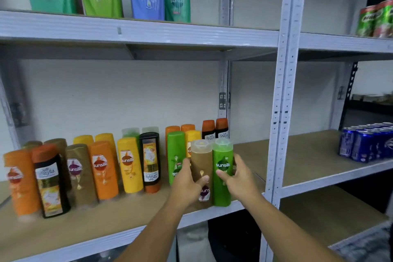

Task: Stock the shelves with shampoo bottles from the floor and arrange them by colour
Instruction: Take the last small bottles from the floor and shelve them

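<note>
Standing upright at the front edge of the shelf [106, 221], clear caps up and long axes vertical, the brown Sunsilk bottle [202, 161] and green Sunsilk bottle [222, 158] touch side by side. The left hand [187, 186] curls round the brown one, the right hand [241, 181] round the green. Orange, yellow and black bottles [129, 166] stand in 2 rows to their left.

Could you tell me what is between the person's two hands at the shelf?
In the head view, a brown bottle and a green bottle are side by side between the left hand and the right hand, each gripped by one.
</note>
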### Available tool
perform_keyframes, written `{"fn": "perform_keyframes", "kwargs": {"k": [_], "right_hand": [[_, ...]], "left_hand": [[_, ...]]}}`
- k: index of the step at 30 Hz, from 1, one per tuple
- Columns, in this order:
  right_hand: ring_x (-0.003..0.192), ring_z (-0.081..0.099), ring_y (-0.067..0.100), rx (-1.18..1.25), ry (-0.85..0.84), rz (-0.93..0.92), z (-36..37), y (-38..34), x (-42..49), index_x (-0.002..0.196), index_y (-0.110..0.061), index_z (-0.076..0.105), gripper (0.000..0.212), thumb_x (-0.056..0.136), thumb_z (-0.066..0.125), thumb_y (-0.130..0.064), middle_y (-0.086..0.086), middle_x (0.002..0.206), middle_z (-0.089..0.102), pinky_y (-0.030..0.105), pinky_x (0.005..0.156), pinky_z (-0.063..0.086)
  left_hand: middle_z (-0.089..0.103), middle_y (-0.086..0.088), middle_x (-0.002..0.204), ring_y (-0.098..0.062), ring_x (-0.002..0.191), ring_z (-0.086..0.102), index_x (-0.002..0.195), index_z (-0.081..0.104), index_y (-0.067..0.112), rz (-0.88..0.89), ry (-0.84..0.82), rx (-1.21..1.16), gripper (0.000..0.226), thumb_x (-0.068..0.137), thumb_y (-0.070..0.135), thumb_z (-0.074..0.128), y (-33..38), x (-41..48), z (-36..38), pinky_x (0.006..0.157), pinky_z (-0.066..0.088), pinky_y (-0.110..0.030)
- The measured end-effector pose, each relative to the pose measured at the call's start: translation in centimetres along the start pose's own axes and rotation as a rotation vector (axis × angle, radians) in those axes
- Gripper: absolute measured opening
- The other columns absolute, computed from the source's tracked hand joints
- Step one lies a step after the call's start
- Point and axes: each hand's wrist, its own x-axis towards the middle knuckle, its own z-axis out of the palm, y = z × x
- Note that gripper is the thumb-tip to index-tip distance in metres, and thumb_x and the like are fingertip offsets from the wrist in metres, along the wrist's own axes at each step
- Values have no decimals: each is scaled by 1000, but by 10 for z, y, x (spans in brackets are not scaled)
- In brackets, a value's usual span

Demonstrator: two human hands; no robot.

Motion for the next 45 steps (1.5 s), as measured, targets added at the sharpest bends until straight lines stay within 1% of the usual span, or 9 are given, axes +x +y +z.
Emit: {"fn": "perform_keyframes", "kwargs": {"k": [6,14,17,20,23,29,32,36,45], "right_hand": [[108,65,4,79,-45,-13,4,30,23,127,-48,48,57,85,78,-25,-21,115,67,46,95,56],[109,66,0,37,-168,-6,8,66,20,118,-56,47,62,84,79,-14,-22,115,70,44,101,53],[106,66,-2,27,-199,-6,8,72,22,127,-48,45,66,85,77,-9,-22,113,70,40,99,55],[102,65,-6,22,-172,-12,6,74,28,137,-36,44,66,87,74,-4,-22,111,69,37,99,55],[104,63,-6,0,-143,-9,3,80,43,135,-42,43,66,89,73,-5,-26,113,66,36,100,52],[107,63,3,-45,-105,37,1,102,74,132,-36,47,53,91,71,-14,-18,113,67,45,101,52],[114,63,9,-29,-101,30,4,113,87,135,-39,44,56,91,70,-15,-13,121,67,49,102,51],[117,59,8,-14,-91,30,6,121,101,138,-34,43,56,93,68,-12,-13,124,64,48,106,48],[110,63,7,-5,-82,52,7,137,127,136,-38,45,55,94,66,-10,-22,113,64,45,102,51]], "left_hand": [[65,20,109,-10,102,64,118,39,40,32,44,-18,49,86,34,75,-12,13,16,89,52,-34],[65,26,118,3,112,61,134,38,42,29,56,-114,59,88,33,75,-33,20,28,96,49,-29],[65,26,118,3,111,62,136,38,40,17,32,-122,66,84,32,78,-40,23,31,97,50,-30],[60,33,114,5,108,62,140,37,37,-5,28,-119,72,84,27,80,-40,22,36,89,46,-17],[56,36,106,23,95,55,138,37,36,-3,60,-111,69,85,22,79,-39,23,43,77,39,-2],[60,31,114,12,101,59,143,34,32,14,107,-127,74,86,19,78,-36,34,62,85,44,-10],[61,17,127,-4,112,61,146,31,33,20,122,-134,77,86,22,78,-35,41,72,95,48,-26],[62,19,123,3,109,60,142,35,32,35,128,-143,72,85,19,78,-33,52,86,93,45,-17],[65,14,117,-2,103,64,133,39,33,52,166,-118,62,85,21,77,-36,75,112,88,51,-26]]}}
